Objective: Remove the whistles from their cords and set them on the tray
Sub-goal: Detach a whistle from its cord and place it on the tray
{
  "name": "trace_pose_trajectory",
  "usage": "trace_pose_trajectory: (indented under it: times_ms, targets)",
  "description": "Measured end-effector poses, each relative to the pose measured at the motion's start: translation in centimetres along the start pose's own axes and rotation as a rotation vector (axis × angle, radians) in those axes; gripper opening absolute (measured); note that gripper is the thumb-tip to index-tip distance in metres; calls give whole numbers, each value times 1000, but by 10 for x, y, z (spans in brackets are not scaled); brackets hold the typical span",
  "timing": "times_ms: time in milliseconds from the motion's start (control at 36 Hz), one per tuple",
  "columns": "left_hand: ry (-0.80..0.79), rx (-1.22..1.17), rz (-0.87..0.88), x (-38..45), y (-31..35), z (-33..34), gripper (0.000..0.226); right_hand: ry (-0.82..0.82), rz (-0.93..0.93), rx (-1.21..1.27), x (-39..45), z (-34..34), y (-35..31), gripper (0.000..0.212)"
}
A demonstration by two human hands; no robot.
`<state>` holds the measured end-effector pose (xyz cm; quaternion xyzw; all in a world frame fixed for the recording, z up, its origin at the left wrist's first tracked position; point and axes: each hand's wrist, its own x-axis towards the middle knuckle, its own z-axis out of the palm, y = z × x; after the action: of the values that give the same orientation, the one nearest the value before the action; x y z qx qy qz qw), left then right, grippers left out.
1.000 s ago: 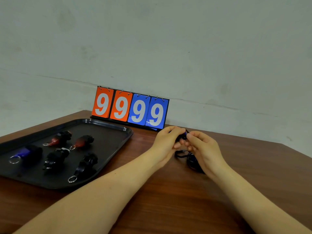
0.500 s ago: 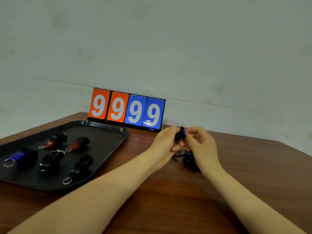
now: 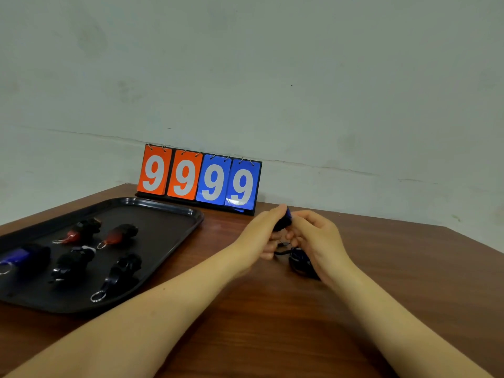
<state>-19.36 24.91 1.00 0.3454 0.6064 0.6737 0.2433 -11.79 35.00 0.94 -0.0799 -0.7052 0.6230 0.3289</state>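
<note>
Whistle (image 3: 283, 221) is sitting pinched between your left hand (image 3: 263, 236) and right hand (image 3: 317, 241), both grips closing on it, right of the tray (image 3: 163, 227), cord (image 3: 298, 260) dangling.

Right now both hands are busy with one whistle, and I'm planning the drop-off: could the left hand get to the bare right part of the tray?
Probably yes. The left hand is nearer the tray, and only bare table lies between them; the whistles sit farther left.
</note>
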Motion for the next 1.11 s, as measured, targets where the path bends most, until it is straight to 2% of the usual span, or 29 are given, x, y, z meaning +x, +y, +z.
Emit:
trace_pose_trajectory:
  times_ms: [111,167,250,389,583,667,750,806,1000,1111]
  targets:
    - [-28,-77,6,-1,0,-2,37,-27,42,63,0,0,-2,15]
    - [-49,-63,3,-2,-1,-3,36,1,-5,-86,0,-1,-1,14]
    - [-65,-19,-21,-2,-2,-3,35,97,-225,-454,2,-4,1,10]
    - [-165,-72,-55,-2,-2,-8,41,97,-397,-635,1,-5,3,13]
    - [-257,-161,-111,-3,0,-8,50,64,-304,-428,-3,-4,0,10]
    - [-291,-168,-112,-4,0,-5,36,91,-280,-404,-2,-5,0,11]
    - [-262,-218,-161,-1,-3,-4,47,120,-241,-408,0,-5,2,12]
    - [-228,-219,-164,0,-6,-1,43,127,-229,-435,1,-5,3,10]
    - [73,-201,-20,5,-10,-2,25,61,-170,-452,3,1,7,10]
    - [129,-234,16,5,-8,-3,23,-34,-41,-277,3,3,8,15]
